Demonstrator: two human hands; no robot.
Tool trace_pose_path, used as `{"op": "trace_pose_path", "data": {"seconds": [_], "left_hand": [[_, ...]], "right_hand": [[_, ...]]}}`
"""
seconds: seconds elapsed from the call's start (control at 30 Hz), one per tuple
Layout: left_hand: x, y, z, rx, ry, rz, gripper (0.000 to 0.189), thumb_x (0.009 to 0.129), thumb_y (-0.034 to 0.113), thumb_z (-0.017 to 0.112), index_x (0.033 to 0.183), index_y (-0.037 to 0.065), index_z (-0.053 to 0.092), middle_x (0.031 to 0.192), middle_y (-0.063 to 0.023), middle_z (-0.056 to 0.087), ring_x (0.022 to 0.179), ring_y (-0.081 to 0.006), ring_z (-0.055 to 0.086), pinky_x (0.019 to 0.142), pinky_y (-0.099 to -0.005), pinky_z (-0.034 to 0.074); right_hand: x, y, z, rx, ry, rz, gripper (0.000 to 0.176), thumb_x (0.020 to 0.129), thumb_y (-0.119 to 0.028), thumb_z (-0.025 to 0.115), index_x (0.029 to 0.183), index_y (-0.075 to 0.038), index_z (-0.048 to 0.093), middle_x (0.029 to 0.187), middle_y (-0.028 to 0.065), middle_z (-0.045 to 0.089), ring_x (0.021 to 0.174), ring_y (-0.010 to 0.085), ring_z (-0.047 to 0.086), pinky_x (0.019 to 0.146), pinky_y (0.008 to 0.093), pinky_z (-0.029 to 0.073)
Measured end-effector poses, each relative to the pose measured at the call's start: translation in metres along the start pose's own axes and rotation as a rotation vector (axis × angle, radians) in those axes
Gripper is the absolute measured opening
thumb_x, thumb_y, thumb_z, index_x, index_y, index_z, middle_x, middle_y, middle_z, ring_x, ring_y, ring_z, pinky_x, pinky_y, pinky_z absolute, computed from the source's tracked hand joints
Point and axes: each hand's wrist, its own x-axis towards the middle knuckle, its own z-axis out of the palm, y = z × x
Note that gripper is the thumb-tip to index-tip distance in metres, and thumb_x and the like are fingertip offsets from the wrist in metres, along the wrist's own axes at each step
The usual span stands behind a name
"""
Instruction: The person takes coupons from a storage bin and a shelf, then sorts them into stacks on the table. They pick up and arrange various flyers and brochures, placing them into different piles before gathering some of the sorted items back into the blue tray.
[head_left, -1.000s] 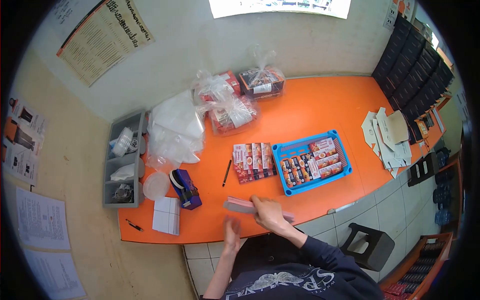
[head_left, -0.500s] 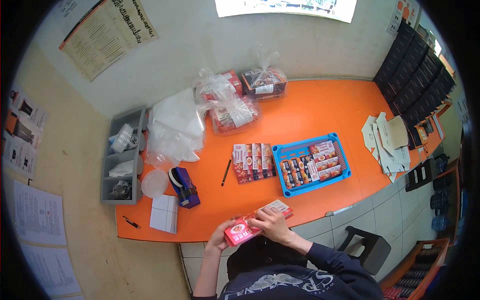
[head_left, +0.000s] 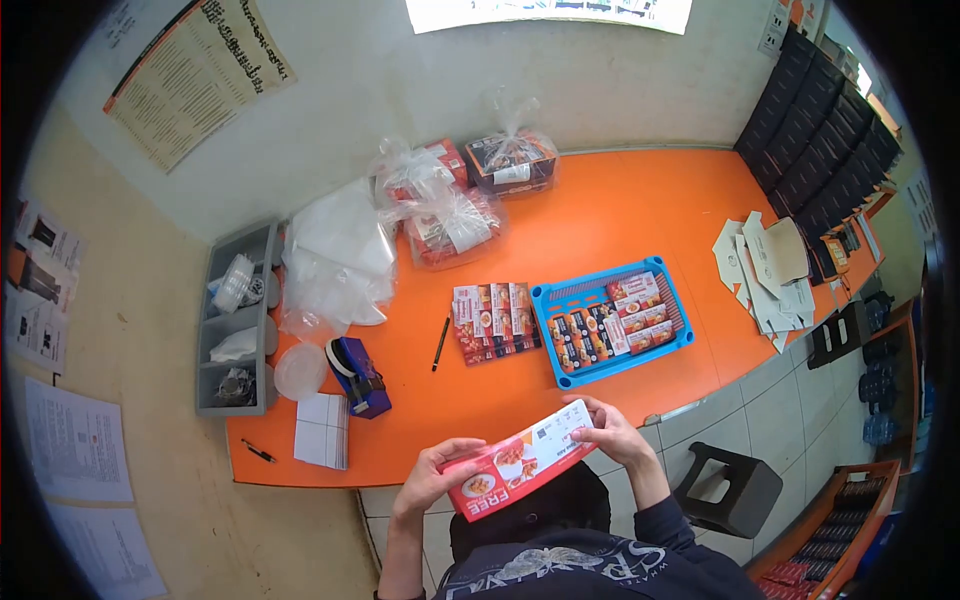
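Observation:
My left hand [head_left: 432, 479] grips the near left end of a red and white printed cardboard carton [head_left: 522, 462]. On its face are food pictures and the word FREE. My right hand [head_left: 612, 432] holds the other end, thumb on top. The carton is tilted over my lap, just off the table's front edge. Beyond it, several red printed cartons [head_left: 496, 322] lie overlapping on the table. Beside them, a blue plastic basket [head_left: 572, 298] holds several small boxes [head_left: 640, 312] in red and dark colours.
On the orange table [head_left: 620, 210] stand a tape dispenser [head_left: 358, 378], a pencil [head_left: 441, 343], white cards [head_left: 322, 430], a grey tray [head_left: 236, 330] and bagged boxes [head_left: 455, 230]. Dark boxes [head_left: 815, 130] and cut cardboard [head_left: 765, 275] are at the right. A dark stool [head_left: 735, 490] is on the floor.
The carton has been turned so that its printed face shows more fully. My right hand has moved from over its middle to its far right end. The view has shifted slightly.

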Motion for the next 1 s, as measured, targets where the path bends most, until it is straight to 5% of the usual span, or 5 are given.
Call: {"op": "trace_pose_path", "data": {"seconds": [0.2,0.33,0.57,0.87,1.0], "left_hand": [[0.032,-0.069,0.003,-0.081,0.63,0.185,0.031,0.076,-0.001,0.065,0.105,-0.002,0.051,0.094,-0.0098,0.06,0.083,-0.0131,0.06,0.074,-0.0254,0.051],[0.038,-0.092,-0.001,0.247,0.59,0.611,0.026,0.078,0.002,0.065,0.1,0.0,0.051,0.095,-0.0083,0.059,0.088,-0.0161,0.058,0.077,-0.0258,0.047],[0.044,-0.153,-0.002,0.441,0.618,0.538,0.037,0.087,0.024,0.056,0.112,0.001,0.042,0.114,-0.0156,0.049,0.111,-0.0236,0.044,0.095,-0.0355,0.033],[0.054,-0.167,-0.01,0.23,0.653,0.376,0.042,0.073,0.009,0.072,0.103,0.004,0.043,0.101,-0.0128,0.053,0.101,-0.0227,0.051,0.091,-0.035,0.039],[0.053,-0.161,-0.009,0.374,0.613,0.591,0.036,0.075,0.003,0.069,0.099,0.005,0.042,0.096,-0.0117,0.054,0.097,-0.023,0.054,0.088,-0.0345,0.041]], "right_hand": [[0.014,0.045,0.004,-0.005,0.212,-0.255,0.044,0.075,0.003,0.063,0.115,-0.003,0.045,0.101,0.0074,0.057,0.093,0.0131,0.056,0.076,0.0257,0.049],[0.03,0.071,-0.004,-0.149,0.264,-0.464,0.026,0.078,0.001,0.061,0.097,-0.006,0.047,0.101,0.0082,0.058,0.095,0.0157,0.055,0.087,0.0302,0.042],[0.04,0.112,-0.018,-0.377,0.307,-0.471,0.029,0.071,0.011,0.047,0.095,-0.004,0.045,0.101,0.0088,0.058,0.1,0.0175,0.053,0.088,0.0301,0.04],[0.045,0.105,-0.02,-0.285,0.316,-0.441,0.025,0.072,0.009,0.051,0.094,-0.002,0.048,0.094,0.0081,0.058,0.095,0.0154,0.054,0.085,0.0275,0.042],[0.042,0.091,-0.013,-0.252,0.304,-0.489,0.024,0.072,0.007,0.053,0.093,-0.002,0.048,0.093,0.0081,0.058,0.092,0.016,0.056,0.082,0.0274,0.043]]}}
